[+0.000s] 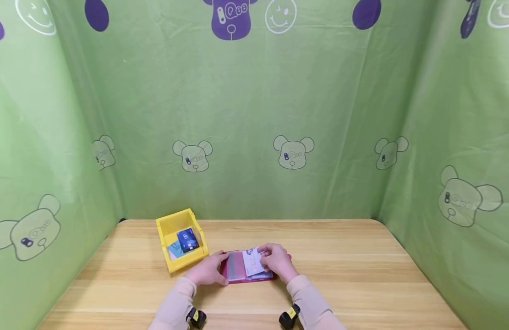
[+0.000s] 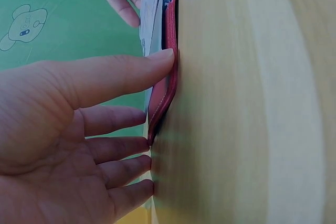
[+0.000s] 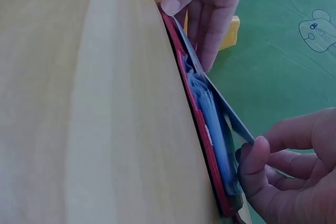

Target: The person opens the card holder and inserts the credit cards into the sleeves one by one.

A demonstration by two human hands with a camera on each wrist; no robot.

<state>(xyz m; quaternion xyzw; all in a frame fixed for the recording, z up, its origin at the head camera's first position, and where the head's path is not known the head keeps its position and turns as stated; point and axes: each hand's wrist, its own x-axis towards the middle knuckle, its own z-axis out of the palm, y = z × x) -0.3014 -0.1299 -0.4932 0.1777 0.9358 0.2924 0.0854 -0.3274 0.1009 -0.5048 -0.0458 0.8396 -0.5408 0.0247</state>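
Lower center: white printed card [image 1: 251, 263], visible part longest top-to-bottom, pinched left of my nearer right hand [image 1: 276, 261] over open red card holder [image 1: 236, 266]; left hand [image 1: 208, 270], fingers straight, apart, touches holder's left end.

We seem to be in a small screened-off recording booth. We see green fabric [image 1: 246, 91] printed with bear heads [image 1: 293, 156] and smiley faces [image 1: 281, 16], hung at nine, twelve and three o'clock around a wood-grain table [image 1: 345, 275] at six, plus wrist-worn cameras [image 1: 199, 319].
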